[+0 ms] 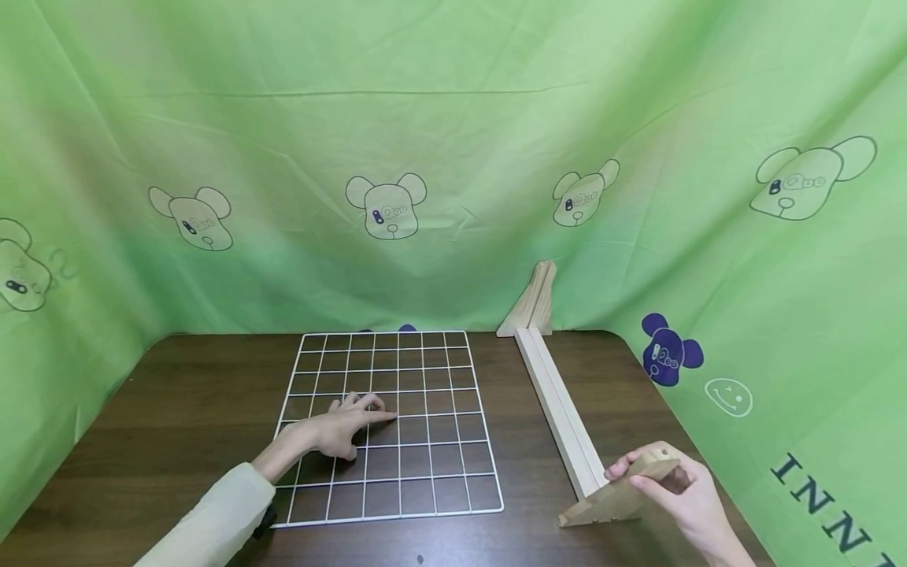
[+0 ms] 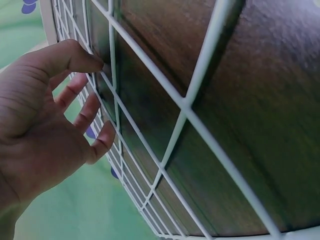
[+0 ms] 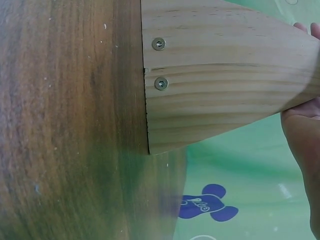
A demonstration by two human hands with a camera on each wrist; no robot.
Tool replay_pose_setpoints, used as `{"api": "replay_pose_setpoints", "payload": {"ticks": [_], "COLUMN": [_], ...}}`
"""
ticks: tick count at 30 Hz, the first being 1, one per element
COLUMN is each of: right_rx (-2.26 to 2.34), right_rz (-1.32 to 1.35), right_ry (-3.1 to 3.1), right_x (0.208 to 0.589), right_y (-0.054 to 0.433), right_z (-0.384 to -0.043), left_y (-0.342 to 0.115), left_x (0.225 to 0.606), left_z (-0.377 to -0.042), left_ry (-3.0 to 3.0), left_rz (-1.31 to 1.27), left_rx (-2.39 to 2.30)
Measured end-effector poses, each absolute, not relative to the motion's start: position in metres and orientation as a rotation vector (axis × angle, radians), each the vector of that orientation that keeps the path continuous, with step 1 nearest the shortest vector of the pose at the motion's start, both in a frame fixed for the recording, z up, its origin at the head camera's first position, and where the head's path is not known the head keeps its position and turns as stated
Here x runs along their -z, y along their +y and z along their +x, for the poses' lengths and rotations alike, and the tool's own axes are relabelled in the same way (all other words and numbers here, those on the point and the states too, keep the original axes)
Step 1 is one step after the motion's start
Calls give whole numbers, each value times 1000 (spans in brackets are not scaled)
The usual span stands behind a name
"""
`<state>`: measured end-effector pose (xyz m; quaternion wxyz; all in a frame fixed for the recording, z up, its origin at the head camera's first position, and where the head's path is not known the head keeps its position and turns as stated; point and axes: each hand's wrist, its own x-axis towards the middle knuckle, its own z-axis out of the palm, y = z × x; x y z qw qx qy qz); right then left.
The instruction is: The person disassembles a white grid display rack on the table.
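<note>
A white wire grid panel [image 1: 400,516] lies on the brown table. My left hand [image 1: 338,430] rests on its middle, fingers spread, with fingertips right at the wires. At the right lies a wooden stand [image 1: 563,409]: a long pale grooved bar with a tapered upright at each end. My right hand [image 1: 694,488] grips the top of the near upright [image 1: 609,504], thumb on the near face and fingers around behind. Two round metal bolts [image 3: 160,82] show low on that upright in the right wrist view. The far upright [image 1: 534,303] stands near the back edge.
A green curtain [image 1: 397,118] printed with bear heads hangs behind the table and along both sides. The table's wood surface [image 1: 191,409] extends left of the grid, and a strip of it separates the grid from the stand.
</note>
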<state>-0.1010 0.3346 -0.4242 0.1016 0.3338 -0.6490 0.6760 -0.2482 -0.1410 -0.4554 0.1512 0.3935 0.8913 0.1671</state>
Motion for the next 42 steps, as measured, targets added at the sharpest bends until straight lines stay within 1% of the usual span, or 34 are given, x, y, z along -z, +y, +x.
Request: {"api": "replay_pose_setpoints", "payload": {"ticks": [14,18,21,24,28,32,38,42], "right_rx": [-1984,-2012,-2055,-2066,-2018,-1856,-1372,-1016], "right_rz": [1001,1113,1248,1312,1186,934,496,305], "right_ry": [-1938,-1916,-1879,-1906,-2079,-2319,-2663,-2803], "right_x": [425,423,419,411,394,374,342,322], "right_y": [336,335,335,335,333,329,313,296], "right_z": [-103,-103,-104,-104,-101,-103,-105,-105], "left_y": [-130,-129,-128,-128,-131,-137,-143,-143], "left_x": [463,464,462,461,460,455,447,443], "left_z": [-234,-227,-224,-221,-216,-212,-208,-205], "left_ry": [2714,2749,2749,2736,2717,2741,2943,3026], "left_rz": [1110,1076,1052,1037,1022,938,809,716], "left_rx": [-315,-268,-294,-339,-431,-567,-642,-623]}}
